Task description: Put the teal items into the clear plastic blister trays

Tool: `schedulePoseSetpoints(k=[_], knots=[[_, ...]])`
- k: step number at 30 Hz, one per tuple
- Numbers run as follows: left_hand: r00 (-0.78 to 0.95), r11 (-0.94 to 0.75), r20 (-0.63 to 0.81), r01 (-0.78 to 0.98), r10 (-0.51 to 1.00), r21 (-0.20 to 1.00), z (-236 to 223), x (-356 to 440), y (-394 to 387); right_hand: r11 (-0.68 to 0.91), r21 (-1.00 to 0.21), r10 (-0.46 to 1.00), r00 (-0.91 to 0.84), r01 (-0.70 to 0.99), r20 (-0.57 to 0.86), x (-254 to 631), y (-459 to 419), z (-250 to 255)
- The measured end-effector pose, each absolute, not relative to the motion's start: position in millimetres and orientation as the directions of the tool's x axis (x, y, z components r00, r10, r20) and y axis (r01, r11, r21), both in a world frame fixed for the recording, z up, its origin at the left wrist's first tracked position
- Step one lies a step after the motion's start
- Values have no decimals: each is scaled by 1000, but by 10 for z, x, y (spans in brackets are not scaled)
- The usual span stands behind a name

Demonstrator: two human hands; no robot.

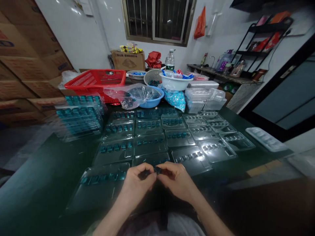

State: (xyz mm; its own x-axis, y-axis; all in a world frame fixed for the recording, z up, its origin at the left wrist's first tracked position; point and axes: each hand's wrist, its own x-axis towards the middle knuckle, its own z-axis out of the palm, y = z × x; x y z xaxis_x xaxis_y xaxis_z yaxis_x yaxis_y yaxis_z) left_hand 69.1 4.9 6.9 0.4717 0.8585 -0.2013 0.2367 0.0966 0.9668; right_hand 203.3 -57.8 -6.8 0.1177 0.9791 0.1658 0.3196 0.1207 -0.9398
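Note:
My left hand [139, 180] and my right hand [176, 180] meet at the front middle of the table, thumbs and forefingers pinched together. Between the fingertips sits a small dark teal piece [157, 169], mostly covered, so its exact kind does not show. Just beyond the hands lies a clear plastic tray [140, 161], partly hidden by them. To the left is another clear tray [98, 193] with a row of teal pieces [95, 179]. Rows of similar trays spread further back, some with teal pieces in their slots; those on the right, like one tray [216, 154], look colourless.
Stacked filled trays [80, 116] stand at the left. Along the back are a red basket [95, 80], a blue basin [151, 103], a white bowl [174, 83], a bag of blue bits [173, 98] and stacked clear packs [204, 93]. A white tray [265, 139] lies at the right edge.

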Motion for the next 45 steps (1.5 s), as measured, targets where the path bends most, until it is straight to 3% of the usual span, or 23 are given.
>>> schedulePoseSetpoints(k=[4, 9, 11, 14, 17, 19, 29, 41, 45], knots=[[437, -16, -120, 295, 891, 955, 99, 709, 34, 184, -779, 951, 91, 599, 295, 1963, -604, -52], [423, -136, -10, 313, 906, 940, 108, 752, 36, 150, -760, 916, 201, 632, 348, 1861, -608, -170], [408, -92, -36, 291, 912, 952, 76, 762, 59, 153, -807, 897, 263, 571, 356, 1852, -623, -182], [447, 179, -232, 157, 864, 971, 17, 751, 111, 164, -915, 925, 266, 368, 273, 1888, -658, -149], [563, 462, -372, -20, 738, 887, -18, 717, 156, 134, -989, 980, 143, 54, 141, 1961, -674, -125], [628, 555, -395, -71, 670, 829, -31, 694, 162, 104, -991, 990, 104, -87, 95, 2005, -669, -135], [824, 724, -408, -3, 393, 690, -149, 811, 79, 56, -986, 991, 128, -160, 35, 2141, -751, -148], [839, 748, -434, 48, 329, 662, -156, 995, 37, 104, -994, 944, 318, -26, 91, 2406, -837, -126], [778, 808, -490, -37, 392, 588, -101, 866, 118, 92, -963, 860, 467, 252, 205, 2737, -791, -164]])
